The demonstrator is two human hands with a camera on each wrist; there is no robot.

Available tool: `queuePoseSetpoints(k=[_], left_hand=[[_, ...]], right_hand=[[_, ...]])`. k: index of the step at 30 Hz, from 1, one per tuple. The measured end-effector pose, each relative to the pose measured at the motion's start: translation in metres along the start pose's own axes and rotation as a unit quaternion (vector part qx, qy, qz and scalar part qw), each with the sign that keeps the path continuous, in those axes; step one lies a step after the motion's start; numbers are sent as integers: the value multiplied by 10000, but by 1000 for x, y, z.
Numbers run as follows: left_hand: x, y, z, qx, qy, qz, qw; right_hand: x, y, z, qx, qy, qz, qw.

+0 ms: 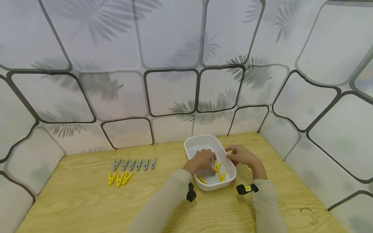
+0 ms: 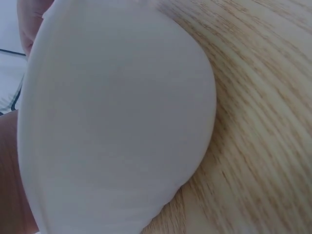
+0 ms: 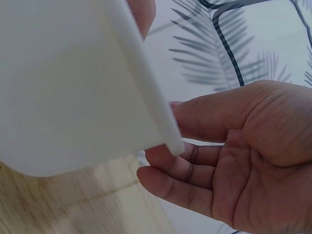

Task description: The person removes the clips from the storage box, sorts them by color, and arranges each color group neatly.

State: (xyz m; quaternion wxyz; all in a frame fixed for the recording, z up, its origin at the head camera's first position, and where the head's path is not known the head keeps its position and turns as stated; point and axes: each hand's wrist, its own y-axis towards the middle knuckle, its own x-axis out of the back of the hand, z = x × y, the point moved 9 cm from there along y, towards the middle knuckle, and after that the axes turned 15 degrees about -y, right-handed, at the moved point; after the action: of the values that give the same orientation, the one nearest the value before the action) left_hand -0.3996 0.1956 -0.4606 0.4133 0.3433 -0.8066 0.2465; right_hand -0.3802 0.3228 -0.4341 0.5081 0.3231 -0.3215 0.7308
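A white plastic tub (image 1: 204, 139) stands on the table, with yellow clothespins (image 1: 222, 177) lying inside it. My left hand (image 1: 202, 160) reaches over the near left rim into the tub, fingers bent downward beside one of the yellow clothespins. Whether those fingertips pinch anything is hidden. In the left wrist view, the tub's outer wall (image 2: 122, 112) covers most of the hand. On the far right side, my right hand (image 1: 242, 155) grips the tub's rim; the right wrist view shows its thumb and fingers (image 3: 195, 117) on either side of the edge.
Left of the tub, a row of several grey clothespins (image 1: 131, 165) lies on the wooden table (image 1: 87, 204). Three yellow clothespins (image 1: 119, 179) lie just in front of that row. Patterned walls (image 1: 172, 94) rise behind the table and along its sides.
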Motion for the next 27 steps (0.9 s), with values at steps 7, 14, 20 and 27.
queuePoseSetpoints(k=[7,14,20,27], left_hand=[[2,-2,1,11,-25,-62,10000],[14,-10,-5,-300,-27,-293,9991],[44,-32,-9,-689,-57,-699,9952],[86,-73,3,-1154,-533,-1353,9826]], right_hand=[[-1,2,0,33,14,-11,10000],[0,0,1,51,-39,-16,10000],[1,0,2,52,-17,-33,10000],[-1,-1,0,-5,1,-23,10000]])
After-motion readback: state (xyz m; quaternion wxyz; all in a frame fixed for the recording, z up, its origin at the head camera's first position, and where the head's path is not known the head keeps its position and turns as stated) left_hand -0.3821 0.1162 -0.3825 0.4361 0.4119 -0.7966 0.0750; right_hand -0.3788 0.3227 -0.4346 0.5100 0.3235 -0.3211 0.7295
